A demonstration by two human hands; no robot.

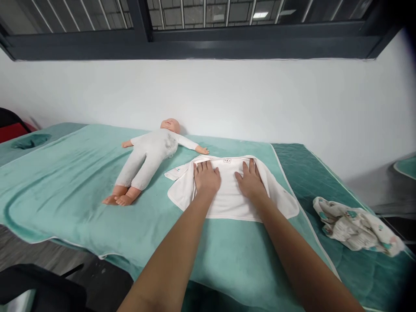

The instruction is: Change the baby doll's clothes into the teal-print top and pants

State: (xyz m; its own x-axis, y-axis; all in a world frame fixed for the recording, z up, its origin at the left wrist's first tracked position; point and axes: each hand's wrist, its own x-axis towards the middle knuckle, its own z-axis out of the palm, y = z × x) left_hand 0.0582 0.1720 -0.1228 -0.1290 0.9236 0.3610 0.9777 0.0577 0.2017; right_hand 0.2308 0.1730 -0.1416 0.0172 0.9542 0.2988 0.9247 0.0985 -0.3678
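Observation:
A small white baby shirt (227, 190) lies spread open on a light green blanket (81, 173), its inside and neck label facing up. My left hand (207, 177) rests flat on the shirt's left part, fingers stretched toward the collar. On the right part, my right hand (251, 180) lies with its fingers extended and slightly apart. Neither hand grips the cloth. To the left of the shirt a baby doll (152, 149) in a white body suit lies on its back, one arm reaching close to the shirt's upper edge.
A crumpled, patterned white cloth (357, 225) sits on the darker green mattress cover (334, 190) at the right. Behind the bed stands a white wall (208, 95) under a barred window. A red and black item (13, 125) is at the far left. A black object (42, 286) stands at lower left.

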